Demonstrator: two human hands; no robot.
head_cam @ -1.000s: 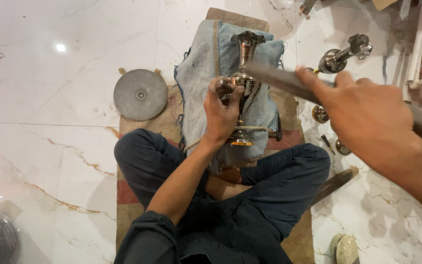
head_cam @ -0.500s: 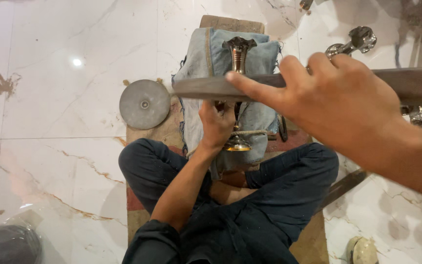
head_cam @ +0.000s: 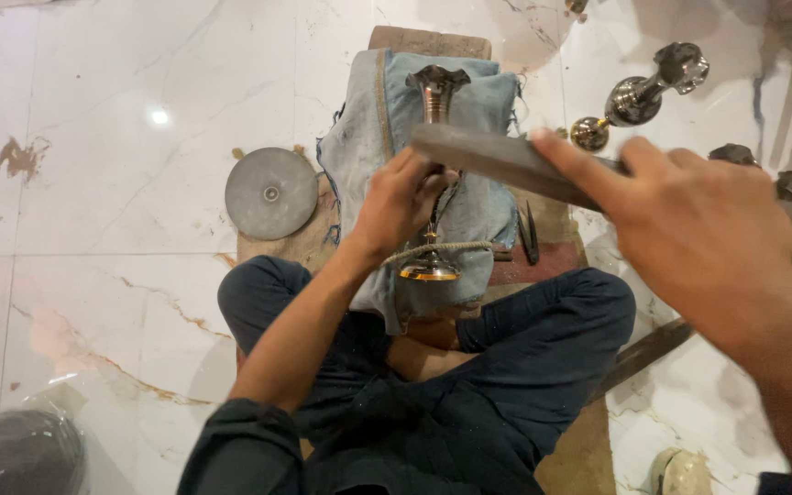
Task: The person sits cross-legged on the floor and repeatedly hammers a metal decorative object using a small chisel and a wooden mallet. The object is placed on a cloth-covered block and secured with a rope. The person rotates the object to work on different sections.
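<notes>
Now lower than half a second before, flat metal file point(head_cam: 497, 158) clasped in right hand point(head_cam: 708, 238), left hand point(head_cam: 396, 203) gripping brass lamp stem point(head_cam: 434, 101) on blue cloth pad point(head_cam: 478, 197), unchanged.

Counting now: 1 tall brass lamp stand with a fluted top point(head_cam: 434, 101), lying on 1 faded blue denim cloth point(head_cam: 368, 156). 1 long flat grey metal file point(head_cam: 506, 160) above it. 1 round grey metal disc point(head_cam: 270, 192) on the marble floor. 1 loose polished metal baluster piece point(head_cam: 639, 96), and 2 hands at work.
</notes>
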